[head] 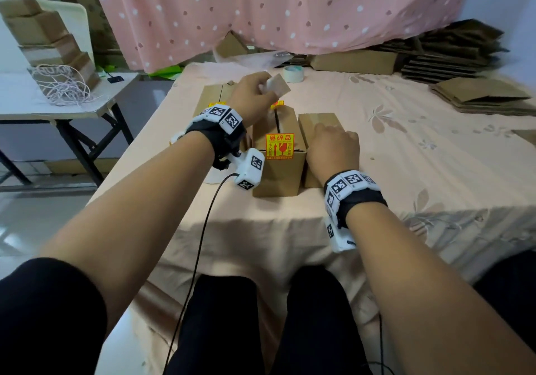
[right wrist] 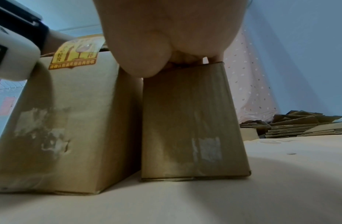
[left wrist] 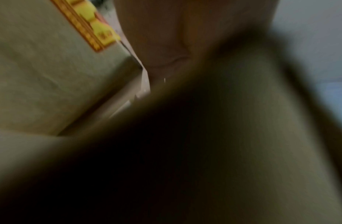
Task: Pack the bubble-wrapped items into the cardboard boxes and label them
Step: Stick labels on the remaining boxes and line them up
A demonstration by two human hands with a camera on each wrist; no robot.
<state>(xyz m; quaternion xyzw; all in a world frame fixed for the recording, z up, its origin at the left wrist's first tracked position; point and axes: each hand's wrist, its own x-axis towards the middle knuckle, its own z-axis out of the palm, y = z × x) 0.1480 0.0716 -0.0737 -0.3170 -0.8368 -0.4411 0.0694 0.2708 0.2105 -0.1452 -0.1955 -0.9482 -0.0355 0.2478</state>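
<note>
Three cardboard boxes stand together on the cloth-covered table (head: 377, 171). The middle box (head: 275, 171) carries an orange-and-yellow fragile sticker (head: 280, 146) on its near top edge. The left box (head: 213, 94) shows a similar sticker (head: 216, 104), mostly hidden by my wrist. My left hand (head: 255, 93) hovers above these boxes and pinches a small pale label sheet (head: 278, 86). My right hand (head: 333, 148) rests on top of the plain right box (head: 314, 120), with the thumb (right wrist: 141, 60) hanging down between the two boxes. No bubble-wrapped item is visible.
A tape roll (head: 293, 73) lies behind the boxes. Flattened cartons (head: 481, 96) and a dark stack (head: 452, 52) fill the table's back right. A folding table (head: 58, 104) at left holds stacked boxes and string. A pink curtain (head: 275, 12) hangs behind.
</note>
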